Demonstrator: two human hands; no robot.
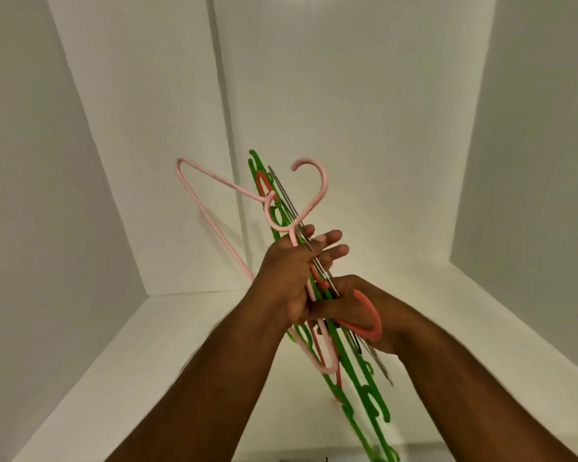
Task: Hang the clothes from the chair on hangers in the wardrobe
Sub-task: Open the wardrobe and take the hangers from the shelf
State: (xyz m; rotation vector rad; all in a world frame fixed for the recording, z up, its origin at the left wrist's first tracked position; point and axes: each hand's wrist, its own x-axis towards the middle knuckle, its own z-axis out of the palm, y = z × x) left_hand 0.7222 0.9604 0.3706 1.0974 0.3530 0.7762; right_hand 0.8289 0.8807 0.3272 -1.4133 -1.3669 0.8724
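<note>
I hold a bundle of hangers upright in front of the white wardrobe interior. It has a pale pink hanger [214,208] swung out to the left, green hangers [357,388], a coral hanger [369,320] and thin metal ones [286,195]. My left hand [287,275] grips the bundle near the necks, its fingertips stretched past the wires. My right hand [357,308] holds the bundle just below, with the coral hook looped over it. No clothes or chair are in view.
The wardrobe's white back wall [347,111] and side walls enclose the space. Its white floor panel [167,345] lies below the hands. A vertical seam [229,135] runs down the back wall behind the hangers.
</note>
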